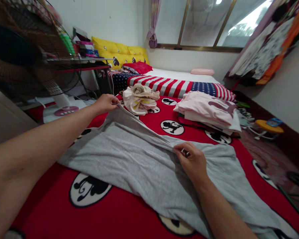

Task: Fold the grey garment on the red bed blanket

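Our bed (52, 212) carries a grey shirt (139, 159) spread across its middle. At two o'clock sits a folded pile (209, 111), at twelve a crumpled heap (139, 98). Our left hand (106, 103) pinches the shirt's far edge at eleven; our right hand (191, 161) seemingly grips a fold, centre.

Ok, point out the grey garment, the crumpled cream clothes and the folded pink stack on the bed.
grey garment (139, 159), head view, on its flat middle.
crumpled cream clothes (139, 99), head view, on the centre of the heap.
folded pink stack (206, 108), head view, on the top piece.
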Tool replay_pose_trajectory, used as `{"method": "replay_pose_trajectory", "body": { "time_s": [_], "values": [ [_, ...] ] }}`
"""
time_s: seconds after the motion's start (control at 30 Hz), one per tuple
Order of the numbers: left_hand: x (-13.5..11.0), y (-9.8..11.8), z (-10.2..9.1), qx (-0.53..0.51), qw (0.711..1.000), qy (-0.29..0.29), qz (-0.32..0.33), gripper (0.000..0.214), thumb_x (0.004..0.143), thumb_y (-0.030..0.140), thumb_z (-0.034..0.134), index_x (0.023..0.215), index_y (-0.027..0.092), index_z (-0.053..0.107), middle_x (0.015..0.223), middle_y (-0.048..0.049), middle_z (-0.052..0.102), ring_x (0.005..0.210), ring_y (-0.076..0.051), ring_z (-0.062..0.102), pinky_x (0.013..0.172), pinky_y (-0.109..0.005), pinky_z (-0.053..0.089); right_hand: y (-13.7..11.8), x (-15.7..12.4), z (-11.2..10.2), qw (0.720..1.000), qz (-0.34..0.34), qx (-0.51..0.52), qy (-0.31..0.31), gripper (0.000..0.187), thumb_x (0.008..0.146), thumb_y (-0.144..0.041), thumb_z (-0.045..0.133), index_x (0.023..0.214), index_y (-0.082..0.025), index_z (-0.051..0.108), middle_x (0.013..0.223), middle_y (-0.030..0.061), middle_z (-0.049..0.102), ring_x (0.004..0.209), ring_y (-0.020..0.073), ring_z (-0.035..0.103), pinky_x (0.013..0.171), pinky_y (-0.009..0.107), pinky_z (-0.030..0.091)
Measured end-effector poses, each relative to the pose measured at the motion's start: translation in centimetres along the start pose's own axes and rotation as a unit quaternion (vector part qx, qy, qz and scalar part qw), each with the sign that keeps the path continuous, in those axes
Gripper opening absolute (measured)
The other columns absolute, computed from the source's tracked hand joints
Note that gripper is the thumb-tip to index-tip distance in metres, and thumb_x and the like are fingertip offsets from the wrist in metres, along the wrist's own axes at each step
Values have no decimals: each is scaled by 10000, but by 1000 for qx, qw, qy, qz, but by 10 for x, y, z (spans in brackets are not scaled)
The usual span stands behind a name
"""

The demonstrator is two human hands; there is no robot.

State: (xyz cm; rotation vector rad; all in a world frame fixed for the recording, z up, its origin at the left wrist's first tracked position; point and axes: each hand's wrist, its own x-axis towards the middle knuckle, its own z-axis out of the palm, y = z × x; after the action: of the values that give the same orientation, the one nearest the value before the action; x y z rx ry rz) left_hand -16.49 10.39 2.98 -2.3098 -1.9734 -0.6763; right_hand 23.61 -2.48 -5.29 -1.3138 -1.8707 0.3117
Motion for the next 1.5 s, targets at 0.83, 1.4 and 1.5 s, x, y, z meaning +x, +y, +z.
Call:
{"method": "replay_pose_trajectory", "body": {
  "time_s": [0.83, 1.4, 1.5],
  "values": [
    [-135, -40, -31, 7, 983, -160, 90, 220, 789, 70, 542, 920, 113, 713, 924, -31, 657, 879, -144, 570, 827, -221, 406, 3, 3, -8, 973, -42, -188, -127, 224, 828, -266, 647, 1039, -188, 649, 1014, 62, 637, 902, 215, 621, 788, 325, 460],
    [-126, -41, -43, 10, 996, -87, 33, 236, 814, 280, 545, 890, 102, 680, 839, 6, 642, 807, -105, 516, 754, -165, 381, -6, 15, -57, 984, 1, 13, -177, 115, 749, -308, 642, 699, -205, 639, 809, 36, 696, 722, 173, 612, 585, 259, 402],
    [-131, -46, -41, -2, 991, -132, 31, 189, 777, 221, 561, 862, 99, 678, 847, 1, 651, 817, -112, 524, 776, -173, 394, -7, 11, -53, 959, 8, 17, -283, 87, 754, -261, 613, 702, -196, 637, 654, 2, 639, 606, 142, 560, 551, 247, 389]
  ]
}}
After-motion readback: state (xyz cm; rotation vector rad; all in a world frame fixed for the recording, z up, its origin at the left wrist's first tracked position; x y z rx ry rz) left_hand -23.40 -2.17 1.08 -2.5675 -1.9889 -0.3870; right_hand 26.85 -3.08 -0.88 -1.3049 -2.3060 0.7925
